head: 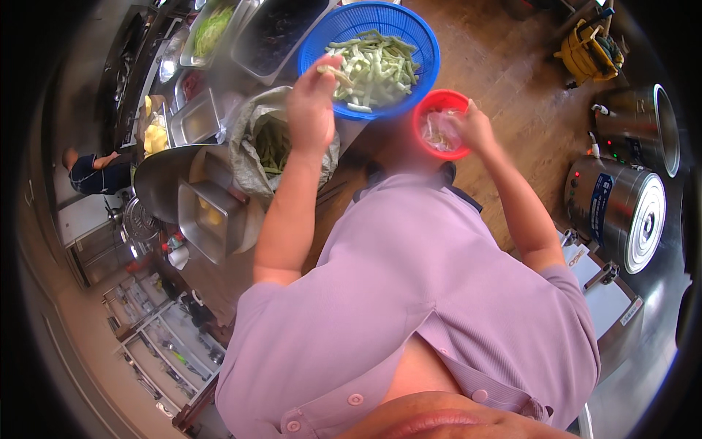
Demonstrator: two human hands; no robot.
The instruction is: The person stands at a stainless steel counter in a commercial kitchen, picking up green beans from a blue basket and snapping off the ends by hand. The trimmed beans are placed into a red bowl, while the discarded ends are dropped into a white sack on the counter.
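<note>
At the near left rim of a blue plastic colander (425, 41), my left hand (311, 112) is raised and a little blurred. Between its fingertips is a pale green bean piece (337, 76). The colander holds a heap of broken green beans (378, 68). My right hand (473, 129) is at the right side of a red plastic bucket (421, 140), its fingers reaching over the rim. Inside that bucket lies a clear plastic bag (439, 130) with scraps. Whether the right fingers grip anything is hidden. Below my left wrist, an open woven sack (247, 129) contains whole green beans (270, 148).
On the left stand steel pans (194, 123), a deep steel container (200, 219) and a tray of shredded greens (211, 30). Farther left is another person (90, 173). Two steel electric pots (609, 203) stand right, with a yellow mop bucket (587, 55) on the wooden floor.
</note>
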